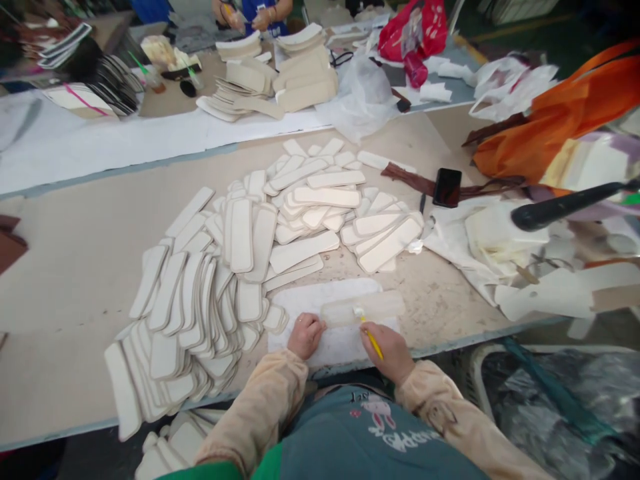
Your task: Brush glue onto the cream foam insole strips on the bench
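In the head view, a pale, translucent-looking strip with rounded ends (340, 311) lies on a white cloth-like sheet (287, 297) at the front of the table. My left hand (306, 335) has its fingers closed on the strip's left end. A small yellow-handled brush (376, 348) is gripped in my right hand (393, 353), its white-tipped bristles touching the middle of the strip. Just beyond the sheet and to its left are heaps of similar cream strips (240, 233), many overlapping.
A black phone (447, 187) lies at the right near a white container (500, 230) with a dark handle over it. An orange bag (560, 127) sits far right. Across the table, a person's hands (263, 19) are near stacked pieces (305, 77). A plastic-lined basket (480, 373) stands lower right.
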Available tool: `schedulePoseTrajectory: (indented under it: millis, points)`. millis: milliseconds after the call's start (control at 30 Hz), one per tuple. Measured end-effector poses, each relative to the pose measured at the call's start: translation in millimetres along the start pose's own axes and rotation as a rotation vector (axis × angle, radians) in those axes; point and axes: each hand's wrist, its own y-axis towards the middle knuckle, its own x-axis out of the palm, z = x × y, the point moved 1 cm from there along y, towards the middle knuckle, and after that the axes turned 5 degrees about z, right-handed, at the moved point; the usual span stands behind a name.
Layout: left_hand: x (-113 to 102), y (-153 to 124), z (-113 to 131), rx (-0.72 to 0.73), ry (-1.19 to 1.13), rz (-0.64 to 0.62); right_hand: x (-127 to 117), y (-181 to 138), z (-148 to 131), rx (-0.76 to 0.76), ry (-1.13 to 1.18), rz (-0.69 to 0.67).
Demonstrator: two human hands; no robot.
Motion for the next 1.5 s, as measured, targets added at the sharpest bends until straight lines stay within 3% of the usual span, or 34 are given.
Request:
schedulePoseTrajectory:
  millis: [133, 233, 367, 433, 633, 733, 867, 1000, 1100, 1200, 1300, 1500]
  points:
    - [0.5, -0.6, -1.0, -0.007, -0.008, 0.001, 21.6, 8.4, -34.9, 0.119, 0.462, -0.099]
    - [0.5, -0.5, -1.5, -0.006, -0.025, 0.005, 24.9, 10.8, -27.3, 0.329, 0.611, -0.119]
    - [0.4, -1.1, -0.3, -0.005, -0.027, 0.021, 13.5, 9.1, -6.2, 0.535, 0.625, 0.011]
    - [0.6, -1.5, 0.3, -0.008, -0.025, 0.025, 10.3, 9.7, -5.7, 0.543, 0.632, 0.037]
    - [1.4, -1.7, -0.7, -0.012, -0.006, 0.025, 23.2, 16.5, -21.2, 0.418, 0.728, -0.118]
    - [1.9, -2.2, -0.3, -0.034, -0.018, 0.006, 16.1, 13.1, -4.5, 0.464, 0.679, -0.060]
    - [-3.8, 3.3, -1.4, -0.031, -0.046, -0.052, -18.7, -2.7, 30.4, 0.573, 0.615, 0.105]
    - [-34.4, 35.3, -13.5, -0.003, -0.046, -0.050, -55.5, -22.9, 45.2, 0.606, 0.624, 0.255]
    - [-69.2, 82.1, -30.8, -0.115, 0.120, 0.032, -68.8, -36.9, 42.3, 0.615, 0.615, 0.362]
    - [-92.8, 133.0, -49.0, -0.210, 0.288, -0.158, -70.5, -48.3, 36.2, 0.630, 0.617, 0.409]
    - [-101.8, 167.1, -63.0, -0.176, 0.314, -0.279, -68.1, -59.0, 34.2, 0.644, 0.642, 0.443]
    - [-105.1, 179.2, -81.3, -0.058, 0.280, -0.391, -67.2, -74.2, 38.8, 0.652, 0.626, 0.430]
